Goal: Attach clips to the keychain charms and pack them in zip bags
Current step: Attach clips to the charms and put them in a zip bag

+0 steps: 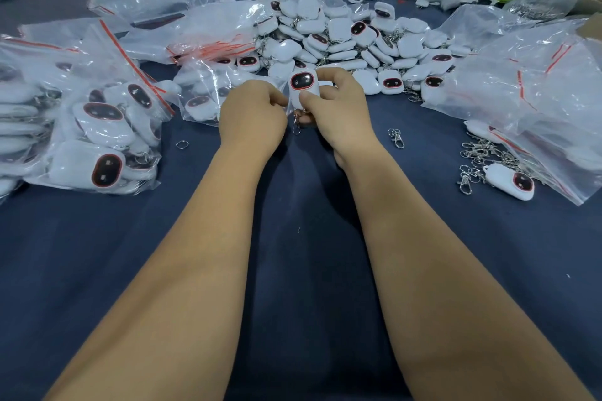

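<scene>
Right hand (pixel 332 107) is pinching a glossy white charm (pixel 303 88); left hand (pixel 252 115) is gripping its barely visible clear bag (pixel 289 98), hiding the clip (pixel 296 127) partly.

A small assembly and packing workshop is shown. A long table covered in dark blue cloth (pixel 97 270) is heaped with identical white charms (pixel 345 39), filled zip bags (pixel 97 127) and loose metal clips (pixel 479 156).
</scene>
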`<state>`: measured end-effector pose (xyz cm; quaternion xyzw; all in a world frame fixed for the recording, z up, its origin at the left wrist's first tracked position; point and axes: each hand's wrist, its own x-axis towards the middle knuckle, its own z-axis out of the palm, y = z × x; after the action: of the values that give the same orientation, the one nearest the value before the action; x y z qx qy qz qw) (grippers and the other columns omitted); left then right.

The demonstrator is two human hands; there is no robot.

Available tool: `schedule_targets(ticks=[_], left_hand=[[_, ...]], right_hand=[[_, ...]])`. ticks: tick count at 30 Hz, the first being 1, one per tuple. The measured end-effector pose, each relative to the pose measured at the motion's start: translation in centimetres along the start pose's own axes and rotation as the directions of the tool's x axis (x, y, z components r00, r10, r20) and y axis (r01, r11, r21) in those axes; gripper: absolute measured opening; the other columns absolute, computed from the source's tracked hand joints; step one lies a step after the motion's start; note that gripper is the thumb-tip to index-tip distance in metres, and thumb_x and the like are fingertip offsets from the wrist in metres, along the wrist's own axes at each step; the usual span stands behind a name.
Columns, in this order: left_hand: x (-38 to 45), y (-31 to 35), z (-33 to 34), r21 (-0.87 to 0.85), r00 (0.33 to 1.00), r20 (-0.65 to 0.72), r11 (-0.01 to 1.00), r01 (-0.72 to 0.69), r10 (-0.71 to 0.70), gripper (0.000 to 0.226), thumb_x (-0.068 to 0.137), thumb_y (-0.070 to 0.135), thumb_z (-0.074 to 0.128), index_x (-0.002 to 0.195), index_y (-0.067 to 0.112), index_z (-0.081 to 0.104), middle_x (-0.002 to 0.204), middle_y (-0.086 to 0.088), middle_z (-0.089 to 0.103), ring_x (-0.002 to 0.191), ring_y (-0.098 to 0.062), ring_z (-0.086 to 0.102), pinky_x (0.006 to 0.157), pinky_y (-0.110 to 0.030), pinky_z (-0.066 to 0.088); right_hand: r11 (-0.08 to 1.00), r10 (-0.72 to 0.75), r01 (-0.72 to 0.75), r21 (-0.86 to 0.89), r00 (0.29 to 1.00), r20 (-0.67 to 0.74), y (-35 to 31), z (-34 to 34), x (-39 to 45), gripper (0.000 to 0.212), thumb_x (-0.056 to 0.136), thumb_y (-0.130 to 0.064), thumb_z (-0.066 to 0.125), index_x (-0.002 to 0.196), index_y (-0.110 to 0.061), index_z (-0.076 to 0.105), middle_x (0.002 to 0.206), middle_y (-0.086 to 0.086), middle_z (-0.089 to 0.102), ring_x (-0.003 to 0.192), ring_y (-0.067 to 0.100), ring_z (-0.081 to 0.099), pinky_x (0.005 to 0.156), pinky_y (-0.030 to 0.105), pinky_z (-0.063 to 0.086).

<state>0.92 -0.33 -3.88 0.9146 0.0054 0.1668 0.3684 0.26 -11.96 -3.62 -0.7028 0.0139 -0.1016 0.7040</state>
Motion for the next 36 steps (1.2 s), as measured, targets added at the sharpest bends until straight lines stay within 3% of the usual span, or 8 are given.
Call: schedule_targets(ticks=[4,7,9,13,17,21,24,36], left_hand=[[-0.1,0.3,0.0,-0.197,0.996,0.022,0.976,0.092,-0.089,0.033,0.077,0.004,0.049,0.088,0.017,0.077,0.079,-0.009,0.072,0.079,-0.030,0.065,0.072,-0.035,0.052],[-0.1,0.4,0.1,-0.339,0.991,0.058,0.931,0.133,-0.120,0.022,0.068,0.005,0.044,0.063,0.005,0.065,0.059,-0.015,0.057,0.059,-0.028,0.047,0.061,-0.039,0.045],[-0.1,0.6,0.2,-0.440,0.986,0.066,0.883,0.164,-0.151,0.016,0.065,0.009,0.042,0.054,0.008,0.053,0.052,-0.010,0.047,0.057,-0.024,0.040,0.060,-0.037,0.036],[-0.4,0.8,0.2,-0.539,0.983,0.104,0.823,0.181,-0.148,0.025,0.067,0.022,0.048,0.042,0.020,0.049,0.044,0.003,0.043,0.049,-0.020,0.040,0.058,-0.034,0.037],[-0.3,0.7,0.3,-0.551,0.987,0.127,0.821,0.153,-0.098,0.026,0.071,0.028,0.054,0.045,0.026,0.060,0.045,0.007,0.048,0.050,-0.018,0.044,0.059,-0.034,0.042],[-0.2,0.6,0.4,-0.550,0.988,0.127,0.823,0.140,-0.083,0.027,0.071,0.031,0.056,0.045,0.025,0.059,0.046,0.004,0.051,0.050,-0.019,0.045,0.059,-0.033,0.042],[-0.2,0.6,0.5,-0.545,0.988,0.130,0.827,0.140,-0.082,0.032,0.075,0.028,0.055,0.043,0.024,0.056,0.045,0.005,0.050,0.050,-0.019,0.045,0.061,-0.034,0.042],[0.0,0.5,0.5,-0.549,0.989,0.114,0.823,0.143,-0.096,0.025,0.073,0.032,0.052,0.050,0.024,0.055,0.053,0.006,0.054,0.054,-0.017,0.050,0.058,-0.031,0.044]], right_hand=[[0.999,0.030,-0.030,-0.016,0.999,0.040,0.1,0.1,0.2,0.029,0.091,0.007,0.053,0.117,-0.004,0.057,0.097,0.012,0.071,0.074,0.016,0.069,0.062,0.021,0.056],[0.998,0.037,-0.035,-0.049,0.998,0.048,0.3,0.1,0.4,0.027,0.088,0.007,0.053,0.107,-0.013,0.058,0.092,0.010,0.071,0.073,0.017,0.069,0.068,0.028,0.060],[0.996,0.041,-0.037,-0.085,0.998,0.051,0.5,0.1,0.5,0.026,0.088,0.005,0.054,0.104,-0.015,0.057,0.091,0.009,0.071,0.073,0.019,0.069,0.072,0.031,0.061],[0.994,0.047,-0.040,-0.106,0.997,0.061,0.7,0.2,0.6,0.026,0.084,0.005,0.058,0.101,-0.016,0.058,0.085,0.008,0.071,0.070,0.020,0.066,0.072,0.035,0.058],[0.995,0.043,-0.037,-0.090,0.997,0.065,0.8,0.1,0.7,0.022,0.089,0.001,0.057,0.107,-0.012,0.058,0.065,-0.008,0.070,0.063,0.006,0.066,0.066,0.026,0.055],[0.994,0.046,-0.039,-0.100,0.997,0.064,0.8,0.1,0.6,0.025,0.091,-0.001,0.056,0.114,-0.010,0.057,0.084,0.001,0.071,0.076,0.013,0.068,0.075,0.031,0.059],[0.991,0.047,-0.038,-0.126,0.997,0.061,0.7,0.1,0.6,0.024,0.090,-0.001,0.057,0.111,-0.014,0.057,0.095,0.007,0.070,0.077,0.016,0.065,0.070,0.028,0.056],[0.999,0.044,-0.041,-0.028,0.994,0.103,-0.2,0.2,0.1,0.031,0.083,0.003,0.054,0.104,-0.018,0.063,0.079,0.002,0.066,0.066,0.012,0.063,0.057,0.022,0.054]])
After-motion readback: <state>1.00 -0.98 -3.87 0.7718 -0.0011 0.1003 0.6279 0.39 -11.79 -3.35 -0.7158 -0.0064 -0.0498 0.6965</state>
